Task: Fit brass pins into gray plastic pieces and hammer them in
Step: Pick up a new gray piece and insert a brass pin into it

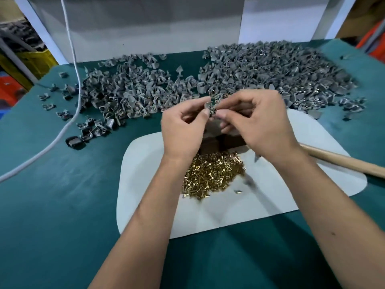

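A white cable (71,59) trails over the green tabletop (52,195), left of a pale mat (145,184).

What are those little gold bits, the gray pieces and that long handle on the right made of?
Gold pins: likely brass, since they are shiny yellow metal. Gray pieces: probably molded plastic, with a dull, uniform gray look. Handle: looks like bare pale wood, matte and unpainted.

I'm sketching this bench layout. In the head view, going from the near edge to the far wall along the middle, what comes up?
White mat → heap of brass pins → dark block → gray piece pinched by both hands → piles of gray pieces → white back panel.
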Tool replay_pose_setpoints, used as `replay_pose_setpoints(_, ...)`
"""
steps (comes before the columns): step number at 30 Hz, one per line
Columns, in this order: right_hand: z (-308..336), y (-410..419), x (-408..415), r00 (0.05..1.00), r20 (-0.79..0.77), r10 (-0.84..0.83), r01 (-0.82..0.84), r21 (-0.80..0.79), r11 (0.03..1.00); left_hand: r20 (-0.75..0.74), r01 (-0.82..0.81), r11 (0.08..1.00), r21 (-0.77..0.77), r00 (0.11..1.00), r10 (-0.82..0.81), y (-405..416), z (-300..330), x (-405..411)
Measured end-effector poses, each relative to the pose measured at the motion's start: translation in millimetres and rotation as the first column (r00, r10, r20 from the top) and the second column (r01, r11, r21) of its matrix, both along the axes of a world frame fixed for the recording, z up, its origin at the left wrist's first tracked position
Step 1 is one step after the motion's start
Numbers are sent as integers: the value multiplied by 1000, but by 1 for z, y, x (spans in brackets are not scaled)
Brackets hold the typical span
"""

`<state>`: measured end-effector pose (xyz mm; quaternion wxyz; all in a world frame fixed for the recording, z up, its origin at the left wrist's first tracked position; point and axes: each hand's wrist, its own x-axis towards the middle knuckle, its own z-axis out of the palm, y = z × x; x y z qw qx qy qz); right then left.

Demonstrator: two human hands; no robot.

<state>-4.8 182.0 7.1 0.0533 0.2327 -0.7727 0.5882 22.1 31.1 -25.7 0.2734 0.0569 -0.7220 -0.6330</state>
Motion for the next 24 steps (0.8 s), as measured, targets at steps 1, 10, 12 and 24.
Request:
replay_pose_setpoints(1,-4,5,0,999,1,-35,35,-57,998,-10,25,999,-27,1000,-26,4,0,1)
replay_pose_setpoints(10,-24,6,1,981,-74,-179,173,-75,982,-22,77,997,-25,997,-78,12,-3,1)
replay_pose_setpoints(12,-25,5,1,974,-96,-207,204,-47,978,-28,90,996,-9,996,-90,12,-4,1)
replay_pose_setpoints(24,-30,-4,4,934,-138,-331,331,-22,943,-1,77,995,63,997,-77,17,-5,2)
